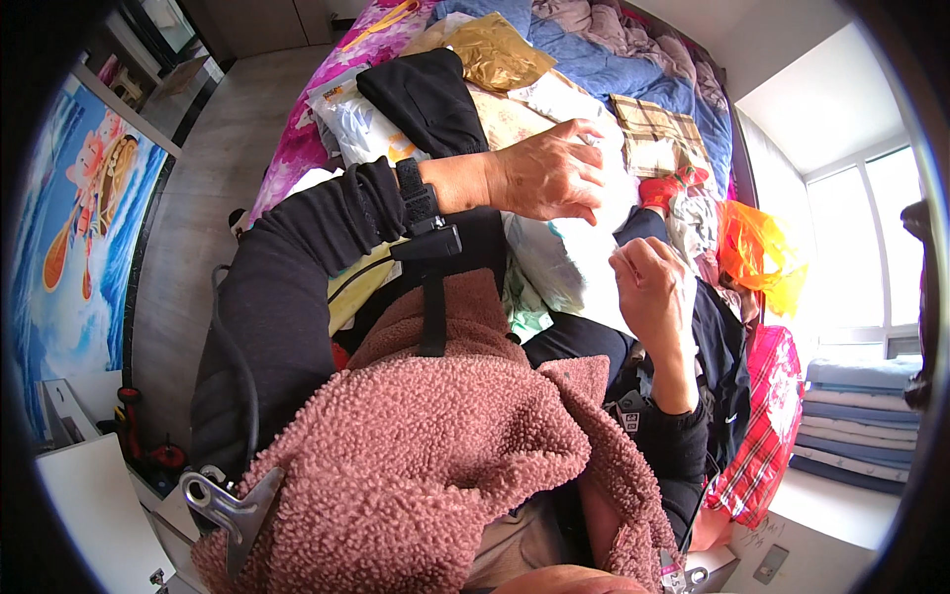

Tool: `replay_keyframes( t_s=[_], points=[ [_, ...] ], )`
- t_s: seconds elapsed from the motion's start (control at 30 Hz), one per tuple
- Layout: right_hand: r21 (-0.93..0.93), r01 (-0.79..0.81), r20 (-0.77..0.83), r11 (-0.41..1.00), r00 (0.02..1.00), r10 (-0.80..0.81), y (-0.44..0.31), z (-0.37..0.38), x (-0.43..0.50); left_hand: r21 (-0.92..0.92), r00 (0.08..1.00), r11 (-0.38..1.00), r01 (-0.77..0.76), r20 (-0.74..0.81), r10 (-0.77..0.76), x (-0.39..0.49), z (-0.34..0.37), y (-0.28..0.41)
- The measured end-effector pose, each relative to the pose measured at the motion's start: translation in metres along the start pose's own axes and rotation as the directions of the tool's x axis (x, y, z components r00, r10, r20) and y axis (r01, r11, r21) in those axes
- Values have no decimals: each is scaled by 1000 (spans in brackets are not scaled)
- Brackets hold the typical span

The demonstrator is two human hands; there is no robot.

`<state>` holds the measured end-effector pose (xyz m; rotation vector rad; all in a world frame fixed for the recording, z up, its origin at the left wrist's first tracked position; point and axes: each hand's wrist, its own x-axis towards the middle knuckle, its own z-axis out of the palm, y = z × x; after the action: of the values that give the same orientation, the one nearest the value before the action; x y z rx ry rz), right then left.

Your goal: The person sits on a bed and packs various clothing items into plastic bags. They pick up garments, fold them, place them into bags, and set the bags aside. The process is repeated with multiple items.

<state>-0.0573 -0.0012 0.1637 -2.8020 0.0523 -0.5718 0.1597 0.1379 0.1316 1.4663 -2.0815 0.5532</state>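
Note:
My left hand [553,174], palm down with bent fingers, is over a bright white plastic-like bundle [586,260]. Something small and white shows by its upper fingertips; glare hides whether they grip it. Lower right, my right hand [654,297] is curled beside the same bundle, its fingertips turned in, and what they may hold cannot be made out. A folded black garment [427,100] lies above my left wrist, next to a white printed plastic bag [360,122]. Beyond the hands are a gold plastic bag [496,53] and a plaid brown cloth [657,126].
Blue bedding [594,56] covers the bed's far part. At the right are a red sock-like item [664,189], an orange plastic bag [757,249], a red plaid bag [764,416] and stacked folded cloths [857,423] by the window. A cable runs along my left sleeve.

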Motion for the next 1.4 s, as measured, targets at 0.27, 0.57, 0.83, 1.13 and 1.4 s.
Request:
replay_keyframes(
  t_s=[0.27, 0.57, 0.83, 1.13, 1.4],
  points=[
    [-26, 25, 34, 999, 999, -24, -2, -8, -7, -66, 987, 992, 103, -118, -111, -19, -16, -16],
    [50, -22, 34, 999, 999, 20, -2, -10, -16, -180, 951, 941, 288, -66, -304, -32, -21, -24],
    [90, -26, 18, 996, 1000, 25, -2, -11, -15, -254, 929, 899, 356, -10, -371, -39, -22, -35],
    [74, -50, -11, 996, 999, 51, 13, -15, -3, -275, 880, 870, 408, -135, -455, -26, -16, -43],
    [163, 3, -262, 987, 964, 40, 105, -50, 112, -217, 708, 823, 525, -425, -564, 69, -40, -109]
  ],
)
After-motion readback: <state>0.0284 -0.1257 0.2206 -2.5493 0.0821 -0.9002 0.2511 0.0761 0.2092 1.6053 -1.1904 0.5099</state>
